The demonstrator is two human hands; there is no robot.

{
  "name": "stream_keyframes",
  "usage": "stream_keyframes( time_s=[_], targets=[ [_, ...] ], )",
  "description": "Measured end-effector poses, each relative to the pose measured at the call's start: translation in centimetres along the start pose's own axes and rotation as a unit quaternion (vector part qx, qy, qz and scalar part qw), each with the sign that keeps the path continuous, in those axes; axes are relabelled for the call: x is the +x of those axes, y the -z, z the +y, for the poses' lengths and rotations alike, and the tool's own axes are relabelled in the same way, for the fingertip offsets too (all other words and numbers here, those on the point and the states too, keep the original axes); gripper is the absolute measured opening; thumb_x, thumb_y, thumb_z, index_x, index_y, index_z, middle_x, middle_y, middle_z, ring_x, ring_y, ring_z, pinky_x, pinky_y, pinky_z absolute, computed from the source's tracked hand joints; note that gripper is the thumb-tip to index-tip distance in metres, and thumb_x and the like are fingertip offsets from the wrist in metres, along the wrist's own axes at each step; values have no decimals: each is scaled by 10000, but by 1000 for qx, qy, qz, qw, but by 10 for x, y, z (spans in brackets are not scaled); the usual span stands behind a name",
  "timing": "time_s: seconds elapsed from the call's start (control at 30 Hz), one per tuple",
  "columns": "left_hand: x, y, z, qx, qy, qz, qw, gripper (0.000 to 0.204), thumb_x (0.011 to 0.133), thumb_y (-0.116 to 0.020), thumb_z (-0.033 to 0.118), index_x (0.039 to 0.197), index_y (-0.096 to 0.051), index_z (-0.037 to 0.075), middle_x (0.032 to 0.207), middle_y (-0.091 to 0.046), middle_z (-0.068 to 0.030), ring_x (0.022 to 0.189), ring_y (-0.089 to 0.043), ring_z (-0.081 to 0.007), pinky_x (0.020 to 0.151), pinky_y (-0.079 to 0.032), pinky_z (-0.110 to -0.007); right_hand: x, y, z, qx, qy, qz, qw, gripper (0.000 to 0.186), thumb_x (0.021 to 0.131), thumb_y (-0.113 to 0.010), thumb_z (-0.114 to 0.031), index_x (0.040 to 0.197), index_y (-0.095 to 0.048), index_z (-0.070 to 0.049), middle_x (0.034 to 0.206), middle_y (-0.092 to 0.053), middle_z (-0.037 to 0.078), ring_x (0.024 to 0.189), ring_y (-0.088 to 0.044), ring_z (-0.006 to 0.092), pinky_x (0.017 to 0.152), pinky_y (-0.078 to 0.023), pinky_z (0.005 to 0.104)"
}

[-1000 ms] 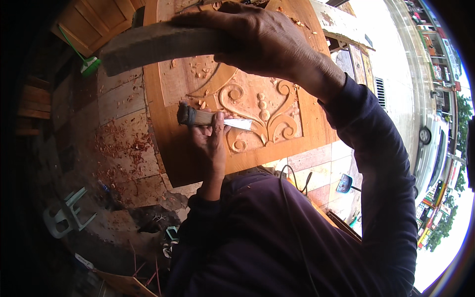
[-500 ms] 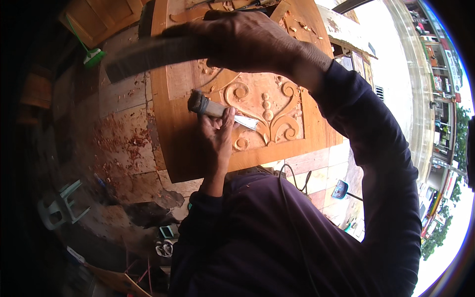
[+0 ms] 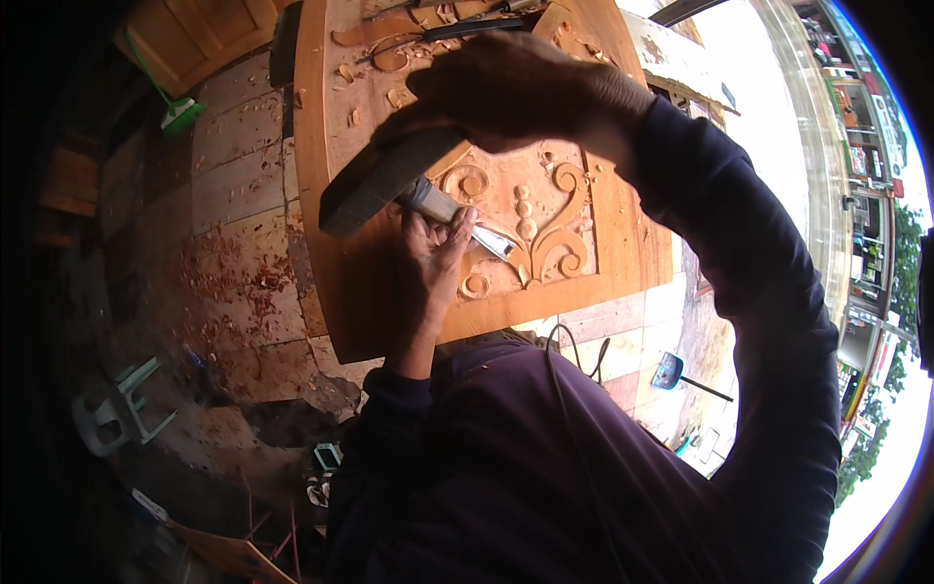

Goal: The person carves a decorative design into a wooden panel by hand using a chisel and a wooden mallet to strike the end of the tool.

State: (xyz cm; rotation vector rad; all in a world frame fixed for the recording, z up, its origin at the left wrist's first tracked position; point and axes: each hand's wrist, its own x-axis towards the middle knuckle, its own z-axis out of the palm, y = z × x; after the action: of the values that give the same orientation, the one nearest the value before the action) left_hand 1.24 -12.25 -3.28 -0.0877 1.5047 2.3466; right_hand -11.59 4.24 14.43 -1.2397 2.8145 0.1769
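Note:
My left hand (image 3: 436, 251) is closed around a wood chisel (image 3: 435, 202) with a thick wooden handle. Its shiny blade slants down to the right, the tip on the carved scrollwork of a wooden panel (image 3: 418, 325). My right hand (image 3: 525, 92) is closed on a dark wooden mallet (image 3: 375, 185), a long block. The mallet's lower part overlaps the top end of the chisel handle; whether they touch I cannot tell. Raised scrolls and a column of beads (image 3: 525, 209) stand out on the panel to the right of the blade.
Wood shavings (image 3: 399, 97) and several tools, among them a dark-handled one (image 3: 477, 29), lie on the panel's far part. A green broom (image 3: 181, 115) stands at far left, a plastic chair (image 3: 126, 404) lower left. A blue dustpan (image 3: 669, 372) is on the tiled floor at right.
The mallet has come down and to the right, from raised at the left to against the chisel's handle end. The chisel and my left hand have shifted slightly right.

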Motion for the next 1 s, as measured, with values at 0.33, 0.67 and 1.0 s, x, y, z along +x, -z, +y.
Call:
stream_keyframes(
  time_s=[0.33, 0.67, 1.0],
  targets=[
    [13, 6, -9, 11, -2, -53, 999, 383, 992, -750, 124, 1295, -518, 85, 1143, -711, -74, 1041, -731, -155, 772, -645, -299, -8, -6, 13, -3, -12, -42, 999, 575, 978, -631, -150, 1487, -555, -406, 1172, -709, 21, 1086, -737, 257, 867, -631, 408],
    [15, -7, 11, -49, 23, -82, 995, 344, 962, -758, 3, 1223, -536, 34, 1075, -634, -18, 1002, -650, -67, 957, -547, -253, -22, -11, 23, 27, -29, -61, 997, 626, 871, -801, -201, 1463, -615, -285, 1266, -698, 57, 1219, -677, 235, 995, -571, 418],
    [26, -9, 12, -27, 79, -128, 988, 357, 953, -771, 9, 1232, -548, 24, 1102, -637, -22, 1022, -646, -72, 962, -550, -261, -35, -7, 22, 64, -79, -52, 994, 556, 904, -779, -175, 1432, -639, -278, 1213, -733, 56, 1113, -723, 237, 949, -601, 398]
  ],
)
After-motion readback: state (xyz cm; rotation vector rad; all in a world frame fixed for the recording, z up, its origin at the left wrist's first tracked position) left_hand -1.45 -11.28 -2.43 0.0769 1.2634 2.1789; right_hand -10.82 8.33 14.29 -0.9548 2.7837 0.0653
